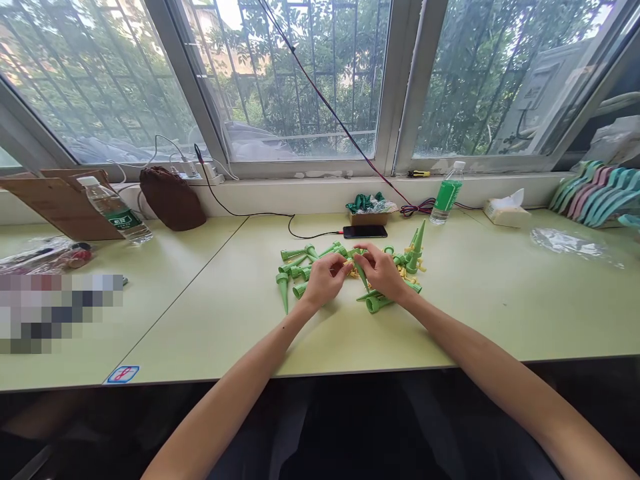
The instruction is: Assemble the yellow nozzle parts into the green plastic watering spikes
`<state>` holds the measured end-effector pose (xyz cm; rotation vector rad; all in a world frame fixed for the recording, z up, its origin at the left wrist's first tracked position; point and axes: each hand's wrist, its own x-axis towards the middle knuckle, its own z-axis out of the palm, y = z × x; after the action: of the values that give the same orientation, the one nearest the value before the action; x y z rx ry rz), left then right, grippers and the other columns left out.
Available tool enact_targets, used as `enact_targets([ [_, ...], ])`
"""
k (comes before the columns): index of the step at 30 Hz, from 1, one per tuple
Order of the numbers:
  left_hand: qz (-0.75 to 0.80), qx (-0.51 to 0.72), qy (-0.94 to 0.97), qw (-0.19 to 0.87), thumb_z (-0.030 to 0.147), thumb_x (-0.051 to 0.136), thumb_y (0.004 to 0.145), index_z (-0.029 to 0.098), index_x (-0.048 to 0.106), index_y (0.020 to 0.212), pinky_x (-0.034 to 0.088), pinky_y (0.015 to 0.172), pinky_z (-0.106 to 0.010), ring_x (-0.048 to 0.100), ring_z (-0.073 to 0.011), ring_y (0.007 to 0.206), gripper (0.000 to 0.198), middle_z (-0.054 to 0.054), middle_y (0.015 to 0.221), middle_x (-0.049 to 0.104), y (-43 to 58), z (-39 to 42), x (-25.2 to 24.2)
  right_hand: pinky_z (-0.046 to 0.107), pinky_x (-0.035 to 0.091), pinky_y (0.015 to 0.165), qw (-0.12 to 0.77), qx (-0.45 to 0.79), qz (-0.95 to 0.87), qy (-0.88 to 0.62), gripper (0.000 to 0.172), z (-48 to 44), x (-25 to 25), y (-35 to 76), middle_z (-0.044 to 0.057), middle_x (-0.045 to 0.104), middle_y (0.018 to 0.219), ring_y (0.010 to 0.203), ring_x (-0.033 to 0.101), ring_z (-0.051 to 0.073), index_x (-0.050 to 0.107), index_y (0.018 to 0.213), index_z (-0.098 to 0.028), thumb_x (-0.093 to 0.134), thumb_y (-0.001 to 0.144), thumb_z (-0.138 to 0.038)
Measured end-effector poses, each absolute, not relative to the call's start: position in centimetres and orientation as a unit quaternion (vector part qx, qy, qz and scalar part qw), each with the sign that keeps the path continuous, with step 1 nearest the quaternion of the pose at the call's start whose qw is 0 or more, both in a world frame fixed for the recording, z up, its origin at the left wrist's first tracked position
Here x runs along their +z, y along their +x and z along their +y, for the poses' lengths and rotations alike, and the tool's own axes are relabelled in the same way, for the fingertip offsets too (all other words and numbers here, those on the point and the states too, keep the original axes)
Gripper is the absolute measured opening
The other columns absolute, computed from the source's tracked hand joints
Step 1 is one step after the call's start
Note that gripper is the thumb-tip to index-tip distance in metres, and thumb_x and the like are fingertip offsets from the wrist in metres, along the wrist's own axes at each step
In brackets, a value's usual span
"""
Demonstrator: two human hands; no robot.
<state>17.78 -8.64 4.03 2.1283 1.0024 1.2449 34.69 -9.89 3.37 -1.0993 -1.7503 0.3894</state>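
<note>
My right hand (384, 272) is closed round a green plastic watering spike (362, 275), its tip pointing down toward the table. Close by on the left, my left hand (324, 279) has thumb and fingers pinched together near the spike's top; whatever is between them is too small to make out. More green spikes lie in a loose pile around both hands, among them one spike (283, 292) at the left edge and a capped end (376, 304) below my right hand. Beyond that hand, some spikes (415, 252) stand upright, stacked together, among small yellow pieces (403, 272).
A phone (365, 231) on a cable lies behind the pile, before a small box (369, 217). Bottles stand at right (447, 195) and left (117, 212). Tissues (507, 211), hangers (597, 193) and a plastic bag (567, 243) are farther right. The table's front edge (365, 372) runs below my forearms.
</note>
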Motion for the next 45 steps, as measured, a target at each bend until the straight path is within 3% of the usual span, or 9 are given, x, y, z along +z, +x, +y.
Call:
enact_targets([
  [7,0.344,0.454,0.806,0.163,0.028,0.058,0.088,0.016,0.063,0.078,0.04,0.059,-0.026,0.05,-0.012,0.062,0.016,-0.002,0.076,0.057,17.7,-8.5,3.7,0.025,0.031,0.05,0.493,0.158,-0.713,-0.472,0.042,-9.8,3.3,34.8,-0.002,0.049,0.058,0.049,0.038,0.011,0.064,0.113,-0.013,0.044,0.095,-0.044],
  [11,0.35,0.463,0.796,0.172,0.028,0.058,0.087,0.016,0.064,0.076,0.039,0.059,-0.025,0.05,-0.0115,0.062,0.018,-0.002,0.074,0.058,17.7,-8.5,3.8,0.025,0.035,0.052,0.497,0.161,-0.713,-0.467,0.039,-9.8,3.4,34.8,0.0,0.054,0.063,0.051,0.041,0.012,0.065,0.114,-0.014,0.042,0.096,-0.04],
  [16,0.361,0.494,0.728,0.309,0.039,0.061,0.086,0.015,0.064,0.076,0.033,0.052,-0.024,0.042,-0.0097,0.054,0.026,0.0,0.063,0.053,17.7,-8.4,4.2,0.024,0.044,0.053,0.512,0.209,-0.719,-0.421,0.042,-10.1,3.6,34.7,0.0,0.058,0.07,0.052,0.048,0.011,0.049,0.136,-0.019,0.04,0.097,-0.032],
  [20,0.346,0.478,0.667,0.455,0.048,0.064,0.082,0.014,0.065,0.075,0.031,0.049,-0.024,0.041,-0.009,0.051,0.035,0.001,0.057,0.05,17.4,-8.4,4.7,0.024,0.051,0.055,0.516,0.232,-0.731,-0.381,0.053,-10.1,3.5,34.6,0.007,0.062,0.104,0.064,0.058,0.011,0.04,0.145,-0.026,0.048,0.093,-0.027],
  [26,0.321,0.466,0.606,0.559,0.048,0.071,0.076,0.012,0.067,0.071,0.036,0.052,-0.023,0.046,-0.0091,0.057,0.036,-0.002,0.066,0.057,17.3,-8.3,4.9,0.027,0.058,0.064,0.526,0.194,-0.745,-0.361,0.046,-9.7,3.1,34.9,0.01,0.049,0.137,0.085,0.062,0.015,0.051,0.139,-0.031,0.05,0.094,-0.031],
  [30,0.32,0.449,0.592,0.588,0.048,0.073,0.073,0.012,0.067,0.071,0.035,0.052,-0.023,0.046,-0.0089,0.058,0.036,-0.003,0.066,0.057,17.3,-8.3,4.9,0.028,0.059,0.069,0.511,0.181,-0.763,-0.352,0.039,-9.6,3.3,35.0,0.008,0.05,0.14,0.096,0.062,0.018,0.058,0.133,-0.03,0.049,0.095,-0.029],
  [37,0.332,0.44,0.641,0.534,0.051,0.071,0.075,0.013,0.065,0.07,0.032,0.049,-0.023,0.041,-0.0075,0.053,0.038,-0.001,0.063,0.054,17.1,-8.2,4.6,0.028,0.056,0.069,0.498,0.173,-0.773,-0.352,0.035,-9.4,3.2,35.2,0.01,0.059,0.126,0.098,0.061,0.019,0.062,0.127,-0.024,0.048,0.096,-0.032],
  [42,0.351,0.441,0.727,0.393,0.05,0.065,0.08,0.015,0.067,0.073,0.032,0.049,-0.024,0.042,-0.0094,0.054,0.036,0.0,0.061,0.054,17.1,-8.2,4.4,0.029,0.053,0.069,0.485,0.167,-0.778,-0.361,0.035,-9.4,3.3,35.3,0.011,0.061,0.118,0.087,0.061,0.018,0.063,0.124,-0.023,0.046,0.098,-0.037],
  [45,0.355,0.453,0.761,0.299,0.045,0.062,0.083,0.015,0.067,0.072,0.037,0.054,-0.025,0.046,-0.011,0.058,0.033,-0.002,0.064,0.057,17.3,-8.5,4.4,0.028,0.049,0.066,0.475,0.153,-0.78,-0.378,0.035,-9.4,3.4,35.4,0.009,0.064,0.1,0.077,0.058,0.016,0.066,0.115,-0.02,0.044,0.098,-0.04],
])
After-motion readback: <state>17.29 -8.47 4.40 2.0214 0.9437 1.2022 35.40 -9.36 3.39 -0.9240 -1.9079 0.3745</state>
